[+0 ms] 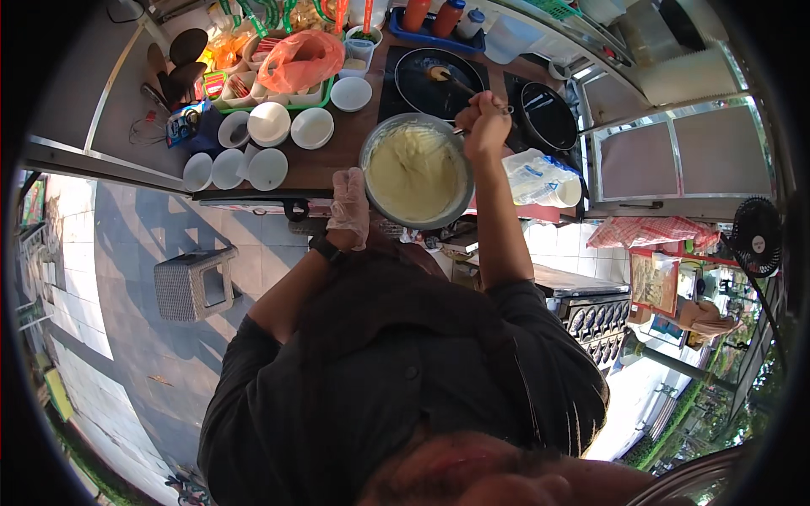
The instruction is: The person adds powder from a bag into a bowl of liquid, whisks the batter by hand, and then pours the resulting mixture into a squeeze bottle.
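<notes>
A round grey bowl [466,190] of thick pale yellow batter [411,174] is at the counter's front edge. My left hand [349,205], in a clear plastic glove, is at the bowl's left rim; its fingertips' hold on the rim cannot be made out. My right hand [486,123] is closed on the handle of a wire whisk [452,140], whose wires reach into the batter. Behind the bowl sits a black round pan [421,88] with a wooden-handled utensil [465,83] in it. Another black pan [549,117] is to the right.
Several white bowls [267,169] stand at the left, before a green-rimmed tray [329,95] of containers. A blue tray [436,39] holds squeeze bottles at the back. Right of the bowl lies a plastic bag [535,174] with white cups. A woven stool [183,288] stands on the floor at left.
</notes>
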`<state>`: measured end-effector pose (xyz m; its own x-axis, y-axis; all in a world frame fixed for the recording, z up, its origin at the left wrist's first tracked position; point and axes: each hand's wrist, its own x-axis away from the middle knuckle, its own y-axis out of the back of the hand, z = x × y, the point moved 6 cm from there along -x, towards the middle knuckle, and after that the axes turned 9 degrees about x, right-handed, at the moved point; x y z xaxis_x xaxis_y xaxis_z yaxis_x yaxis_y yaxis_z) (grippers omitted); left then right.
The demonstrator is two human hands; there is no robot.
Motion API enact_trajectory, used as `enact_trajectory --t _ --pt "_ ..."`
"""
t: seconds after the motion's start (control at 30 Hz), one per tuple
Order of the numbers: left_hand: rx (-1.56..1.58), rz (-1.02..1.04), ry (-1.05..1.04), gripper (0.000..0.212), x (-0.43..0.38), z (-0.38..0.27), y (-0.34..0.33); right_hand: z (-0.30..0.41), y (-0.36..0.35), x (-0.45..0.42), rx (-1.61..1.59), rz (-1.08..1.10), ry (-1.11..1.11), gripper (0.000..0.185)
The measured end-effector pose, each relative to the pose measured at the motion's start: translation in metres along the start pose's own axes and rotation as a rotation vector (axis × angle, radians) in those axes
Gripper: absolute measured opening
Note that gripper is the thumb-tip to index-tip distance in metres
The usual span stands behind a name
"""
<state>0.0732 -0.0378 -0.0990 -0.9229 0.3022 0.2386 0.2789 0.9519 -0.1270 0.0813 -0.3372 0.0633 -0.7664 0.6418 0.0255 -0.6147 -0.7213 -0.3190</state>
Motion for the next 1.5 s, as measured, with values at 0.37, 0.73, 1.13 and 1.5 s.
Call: enact_trajectory --t 0.37,0.73,1.13,1.5 --pt "0.641 0.106 0.674 0.091 0.045 -0.019 -0.051 -0.043 -0.021 0.022 0.077 0.357 -0.554 0.028" --pt "0.427 0.105 0.571 0.090 0.026 -0.051 -0.042 -0.016 0.023 -0.024 0.100 0.107 -0.140 0.029" --pt "0.414 0.110 0.519 0.082 0.010 -0.055 -0.020 -0.053 -0.065 0.019 0.162 0.398 -0.466 0.029" --pt "0.407 0.200 0.636 0.081 0.010 -0.070 -0.009 -0.007 -0.013 0.003 0.373 0.085 -0.244 0.030"
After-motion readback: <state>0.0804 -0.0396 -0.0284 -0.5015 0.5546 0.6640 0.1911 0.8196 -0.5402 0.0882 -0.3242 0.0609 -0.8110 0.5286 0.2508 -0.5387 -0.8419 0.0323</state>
